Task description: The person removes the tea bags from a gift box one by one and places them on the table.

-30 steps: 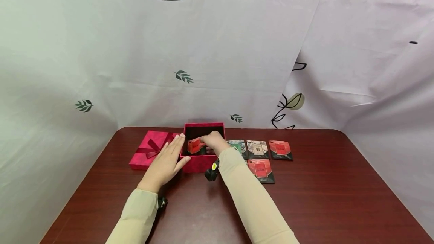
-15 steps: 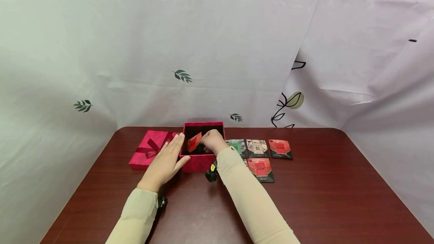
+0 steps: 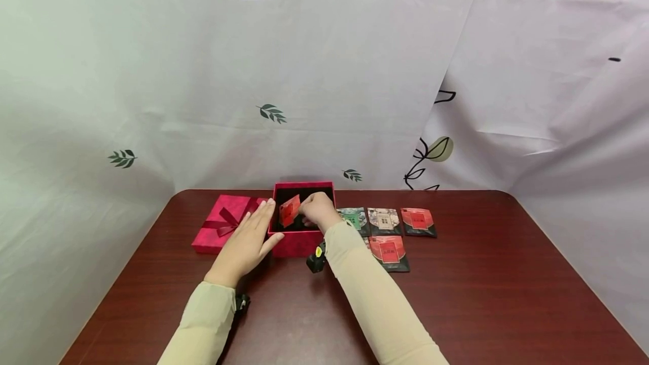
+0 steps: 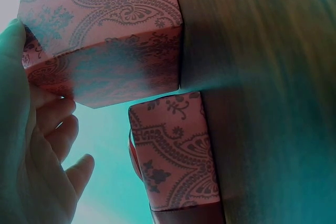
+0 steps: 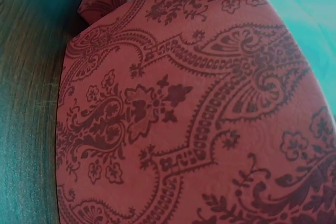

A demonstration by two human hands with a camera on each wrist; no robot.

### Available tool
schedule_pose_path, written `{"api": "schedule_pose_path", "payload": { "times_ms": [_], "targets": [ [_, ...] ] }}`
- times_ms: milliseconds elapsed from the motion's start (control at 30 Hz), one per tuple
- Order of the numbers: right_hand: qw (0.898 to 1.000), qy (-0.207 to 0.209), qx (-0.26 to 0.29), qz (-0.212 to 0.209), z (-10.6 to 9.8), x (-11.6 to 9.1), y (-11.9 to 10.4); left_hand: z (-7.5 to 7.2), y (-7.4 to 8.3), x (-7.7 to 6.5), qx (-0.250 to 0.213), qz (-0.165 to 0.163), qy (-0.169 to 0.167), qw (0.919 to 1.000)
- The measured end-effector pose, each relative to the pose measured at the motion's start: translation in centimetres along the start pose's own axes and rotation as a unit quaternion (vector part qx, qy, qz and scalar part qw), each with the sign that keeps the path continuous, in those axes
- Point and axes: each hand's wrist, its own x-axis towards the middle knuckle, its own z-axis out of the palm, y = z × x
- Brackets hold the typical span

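Observation:
My right hand (image 3: 319,210) reaches over the near rim of an open red gift box (image 3: 296,244), its fingers pinching a red sachet (image 3: 289,211) by one side. The sachet stands tilted inside, at the left of the dark interior. Flat and with straight fingers, my left hand (image 3: 245,248) lies at the box's left side, over the edge of the ribboned lid (image 3: 215,234). In the left wrist view, fingertips of the left hand (image 4: 47,145) touch the box's wall (image 4: 100,30). Only the patterned box wall (image 5: 184,108) fills most of the right wrist view.
Right of the box, several sachets lie on the brown table (image 3: 481,297): a green one (image 3: 356,219), a cream one (image 3: 384,222), a red one (image 3: 418,222) and a nearer red one (image 3: 389,253). Another is mostly hidden by the right sleeve. A white printed curtain (image 3: 324,72) hangs behind.
The red sachet, lying lower in the box a second ago, has been raised and tilted by my right hand, then moved slightly. My left hand keeps its place.

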Motion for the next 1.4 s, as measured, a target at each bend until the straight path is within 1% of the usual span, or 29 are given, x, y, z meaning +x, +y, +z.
{"api": "schedule_pose_path", "payload": {
  "times_ms": [200,367,467,533,633,733,900,1033,1233,1400],
  "targets": [
    [1.0,0.011,0.013,-0.008,-0.1,-0.1,0.0,0.0,-0.1,0.1,0.005,0.0,-0.002,1.0],
    [0.999,0.027,-0.002,-0.021,0.0,-0.1,0.0,0.0,-0.1,0.0,0.004,-0.002,-0.001,1.0],
    [0.998,0.039,-0.027,-0.034,0.1,-0.2,0.0,0.0,-0.1,0.0,0.002,-0.005,-0.001,1.0],
    [0.996,0.052,-0.055,-0.051,0.0,-0.3,0.0,0.1,-0.1,-0.1,0.001,-0.006,-0.002,1.0],
    [0.989,0.077,-0.096,-0.084,0.0,-0.4,-0.1,0.2,-0.1,-0.1,0.001,-0.004,0.001,1.0],
    [0.982,0.096,-0.114,-0.115,-0.1,-0.5,-0.2,0.2,-0.1,0.0,0.002,0.002,0.009,1.0],
    [0.976,0.113,-0.104,-0.152,-0.2,-1.0,-0.2,0.3,-0.1,0.1,0.002,0.009,0.015,0.9998],
    [0.973,0.121,-0.093,-0.175,-0.7,-1.8,-0.5,0.2,-0.1,0.0,0.003,0.004,0.01,0.9999],
    [0.971,0.13,-0.06,-0.192,-2.1,-3.2,-0.5,0.1,-0.2,-0.1,-0.002,0.001,0.009,1.0],
    [0.97,0.146,-0.01,-0.196,-3.6,-4.4,-0.3,0.2,-0.2,-0.1,-0.002,0.008,0.021,0.9997]
  ]
}}
